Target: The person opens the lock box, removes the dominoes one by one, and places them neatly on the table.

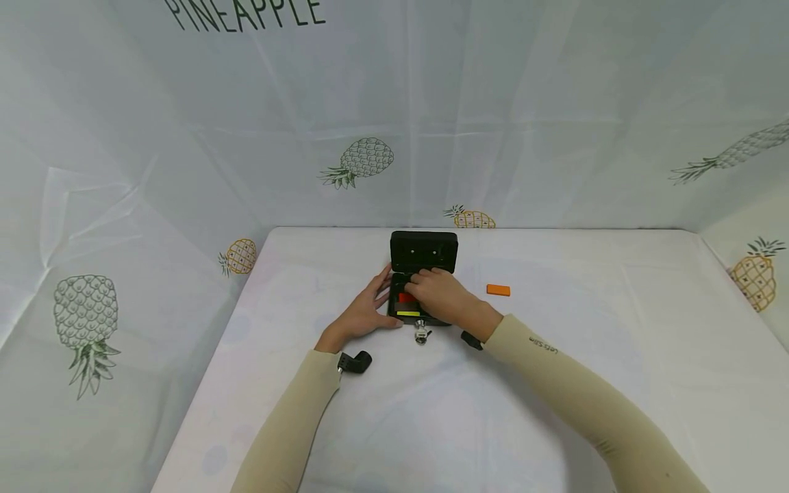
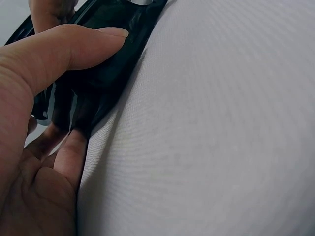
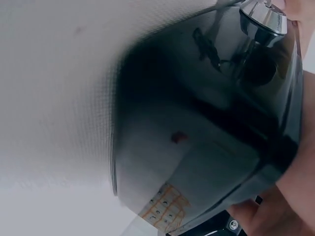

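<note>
A small glossy black box (image 1: pixel 424 252) stands on the table with its hinged lid raised at the back. Inside its left part lie a red piece (image 1: pixel 405 298) and a yellow strip (image 1: pixel 408 313). From the front wall juts a silver lock (image 1: pixel 421 333), apparently with a key in it. My left hand (image 1: pixel 365 309) holds the box's left end, thumb at the front and fingers along the side, as the left wrist view also shows. Over the box's right half, my right hand (image 1: pixel 444 296) reaches inside with bent fingers. Its fingertips are hidden, so what they hold does not show.
An orange block (image 1: pixel 498 290) lies on the white-covered table (image 1: pixel 555 342), right of the box. Behind the table hangs a pale sheet (image 1: pixel 524 103) printed with pineapples. A black wrist camera (image 1: pixel 355 362) sits beside the left sleeve.
</note>
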Demonstrator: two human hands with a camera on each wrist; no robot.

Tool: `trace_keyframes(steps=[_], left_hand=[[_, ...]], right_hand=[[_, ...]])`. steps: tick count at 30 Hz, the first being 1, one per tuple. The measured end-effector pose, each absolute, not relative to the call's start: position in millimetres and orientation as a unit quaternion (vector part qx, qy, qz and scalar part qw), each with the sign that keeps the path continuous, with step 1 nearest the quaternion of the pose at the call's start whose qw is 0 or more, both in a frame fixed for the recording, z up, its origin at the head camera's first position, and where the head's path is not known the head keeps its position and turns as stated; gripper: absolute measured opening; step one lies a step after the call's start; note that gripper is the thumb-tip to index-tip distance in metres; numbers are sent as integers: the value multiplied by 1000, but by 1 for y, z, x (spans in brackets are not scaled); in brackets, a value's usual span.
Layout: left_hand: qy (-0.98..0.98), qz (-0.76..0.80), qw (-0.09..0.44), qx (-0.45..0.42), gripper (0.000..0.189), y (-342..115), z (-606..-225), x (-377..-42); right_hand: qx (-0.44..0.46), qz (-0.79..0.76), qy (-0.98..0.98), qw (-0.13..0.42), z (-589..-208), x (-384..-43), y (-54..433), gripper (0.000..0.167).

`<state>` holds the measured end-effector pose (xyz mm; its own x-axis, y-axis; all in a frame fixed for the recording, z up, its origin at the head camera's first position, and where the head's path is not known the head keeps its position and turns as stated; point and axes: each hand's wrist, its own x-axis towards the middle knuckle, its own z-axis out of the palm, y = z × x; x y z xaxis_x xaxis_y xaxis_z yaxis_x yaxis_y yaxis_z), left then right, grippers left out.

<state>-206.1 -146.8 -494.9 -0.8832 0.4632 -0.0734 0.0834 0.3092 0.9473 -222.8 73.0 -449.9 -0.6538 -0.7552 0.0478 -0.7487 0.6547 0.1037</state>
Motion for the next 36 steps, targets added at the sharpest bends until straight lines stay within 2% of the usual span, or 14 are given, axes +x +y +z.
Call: trace_keyframes(steps=[14,20,30,36], left_hand=[[790,562,172,175,125,-144,-497,-207],[792,559,172,175,124,-144,-495,-206],[798,553,163,175,124,-145,-495,-206],[798,554,163,171,125,-145,-498,-207]], right_hand=[[407,-47,-911,44,-450,-224,76,19],[412,-57,-905,89,-444,-220,85,21],[428,-49,-888,164,-426,-208,119,34],[432,-26,-873,222,-428,-202,143,31]])
